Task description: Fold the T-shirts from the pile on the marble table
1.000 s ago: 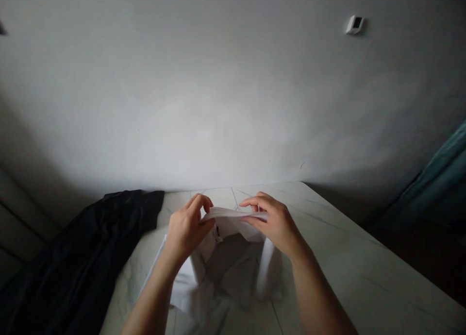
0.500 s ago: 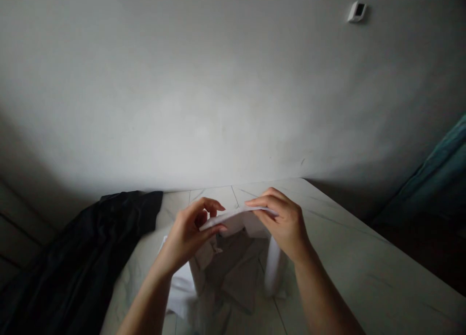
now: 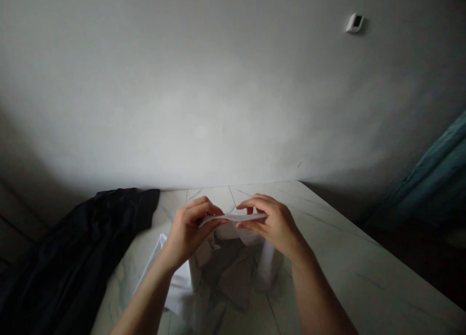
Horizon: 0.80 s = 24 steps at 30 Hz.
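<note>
The person's left forearm (image 3: 143, 301) and right forearm (image 3: 322, 296), both bare, angle inward from the lower corners of the view. The left hand (image 3: 186, 233) sits knuckles up, its fingers (image 3: 200, 206) curled over in a pinch. The right hand (image 3: 273, 226) mirrors it, fingers bent inward, wrist slightly cocked. The two hands stand just apart at about the same level. In the dim light, the left thumb appears tucked beneath the fingers, though that is hard to confirm.
</note>
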Motion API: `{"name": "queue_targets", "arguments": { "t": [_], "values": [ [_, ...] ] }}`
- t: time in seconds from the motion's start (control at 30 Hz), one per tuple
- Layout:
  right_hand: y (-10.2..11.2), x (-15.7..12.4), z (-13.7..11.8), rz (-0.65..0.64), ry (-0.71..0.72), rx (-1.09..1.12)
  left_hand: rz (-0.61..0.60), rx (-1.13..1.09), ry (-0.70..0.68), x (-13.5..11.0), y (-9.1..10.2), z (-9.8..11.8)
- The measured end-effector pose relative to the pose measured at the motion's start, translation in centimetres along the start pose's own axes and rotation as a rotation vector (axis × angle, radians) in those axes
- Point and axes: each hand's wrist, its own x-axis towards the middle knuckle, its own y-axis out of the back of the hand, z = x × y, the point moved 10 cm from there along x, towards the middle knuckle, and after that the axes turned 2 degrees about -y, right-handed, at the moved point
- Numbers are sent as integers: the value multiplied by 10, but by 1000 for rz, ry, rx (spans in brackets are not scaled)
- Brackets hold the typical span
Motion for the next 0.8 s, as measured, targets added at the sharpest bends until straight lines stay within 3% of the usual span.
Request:
{"name": "queue_targets", "arguments": {
  "t": [0.2, 0.37, 0.5, 0.8],
  "values": [
    [-13, -2, -16, 4, 7, 123, -5, 10, -34, -1, -2, 5],
    [-9, -9, -30, 70, 83, -39, -3, 18, -24, -2, -1, 5],
    [-7, -11, -32, 128, 64, -90, -9, 30, -28, -3, -3, 5],
    [-10, -5, -27, 43, 85, 106, 23, 36, -68, -2, 5, 6]
  ]
}}
